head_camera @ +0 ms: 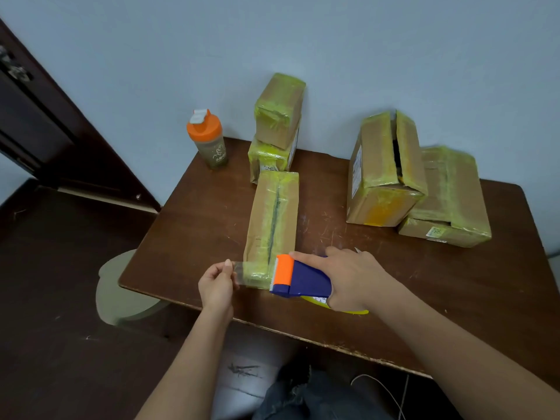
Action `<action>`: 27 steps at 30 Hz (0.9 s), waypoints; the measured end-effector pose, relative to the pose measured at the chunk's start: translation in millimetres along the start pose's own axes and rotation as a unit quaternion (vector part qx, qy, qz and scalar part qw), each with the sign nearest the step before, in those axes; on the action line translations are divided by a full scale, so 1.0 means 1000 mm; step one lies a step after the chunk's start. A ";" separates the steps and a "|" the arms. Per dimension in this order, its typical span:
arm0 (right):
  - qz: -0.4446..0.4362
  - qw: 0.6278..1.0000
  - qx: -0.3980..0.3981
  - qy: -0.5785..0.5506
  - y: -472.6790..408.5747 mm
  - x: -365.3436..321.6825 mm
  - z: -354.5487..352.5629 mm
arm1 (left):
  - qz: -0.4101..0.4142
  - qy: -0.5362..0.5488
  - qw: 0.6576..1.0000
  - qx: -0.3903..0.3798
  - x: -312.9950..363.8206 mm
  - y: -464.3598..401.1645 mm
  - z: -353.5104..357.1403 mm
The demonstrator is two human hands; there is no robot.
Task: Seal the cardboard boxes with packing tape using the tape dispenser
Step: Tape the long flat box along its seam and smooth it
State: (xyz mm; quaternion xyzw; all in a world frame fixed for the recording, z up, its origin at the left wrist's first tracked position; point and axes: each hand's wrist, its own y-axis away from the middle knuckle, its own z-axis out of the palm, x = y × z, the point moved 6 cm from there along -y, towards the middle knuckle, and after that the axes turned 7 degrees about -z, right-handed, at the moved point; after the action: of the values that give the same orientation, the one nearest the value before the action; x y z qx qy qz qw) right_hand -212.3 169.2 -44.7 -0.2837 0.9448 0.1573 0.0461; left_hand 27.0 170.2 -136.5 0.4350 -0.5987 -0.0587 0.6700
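Observation:
A long cardboard box (272, 213) lies on the brown table (197, 231), its top seam running away from me under yellowish tape. My right hand (348, 277) grips the blue and orange tape dispenser (298, 278) at the box's near end. A strip of clear tape (242, 274) stretches left from the dispenser across that end. My left hand (216, 286) pinches the strip's free end at the table's front edge.
Two taped boxes (277, 128) are stacked at the back by the wall. At the right a box (385, 171) with its top flaps ajar leans on another taped box (448, 201). An orange-lidded bottle (207, 139) stands back left. A stool (121, 292) is under the table's left corner.

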 end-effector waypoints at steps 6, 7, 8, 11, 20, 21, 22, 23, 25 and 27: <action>-0.003 1.000 -0.007 0.006 -0.005 0.002 0.002 | 0.002 -0.001 1.000 -0.003 -0.004 -0.005 0.000; -0.003 1.000 -0.009 0.006 -0.005 0.002 0.002 | 0.000 0.000 1.000 -0.002 -0.005 -0.005 0.000; -0.002 1.000 -0.011 0.006 -0.006 0.003 0.003 | -0.001 0.001 1.000 -0.001 -0.006 -0.006 0.000; -0.004 1.000 -0.013 0.009 -0.007 0.004 0.004 | -0.001 -0.004 1.000 -0.001 -0.008 -0.009 0.000; -0.003 1.000 -0.017 -0.003 -0.010 0.004 0.008 | 0.010 -0.010 1.000 -0.002 -0.009 -0.015 0.000; -0.003 1.000 -0.018 -0.003 -0.011 0.004 0.008 | 0.010 -0.012 1.000 -0.003 -0.009 -0.016 0.000; -0.002 1.000 -0.017 -0.001 -0.011 0.005 0.008 | 0.009 -0.013 1.000 -0.004 -0.010 -0.017 0.000; -0.003 1.000 -0.016 0.000 -0.012 0.005 0.008 | 0.008 -0.016 1.000 -0.004 -0.010 -0.017 0.000; -0.003 1.000 -0.015 0.001 -0.014 0.006 0.009 | 0.000 -0.028 1.000 -0.004 -0.012 -0.020 0.001; -0.002 1.000 -0.017 0.000 -0.015 0.007 0.009 | -0.011 -0.041 0.999 -0.007 -0.013 -0.024 0.002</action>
State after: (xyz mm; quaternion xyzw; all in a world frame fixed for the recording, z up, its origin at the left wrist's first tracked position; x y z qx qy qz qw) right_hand -209.8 156.3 -58.7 -0.2866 0.9412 0.1737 0.0417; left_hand 32.1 162.6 -162.2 0.4343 -0.6206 -0.0885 0.6469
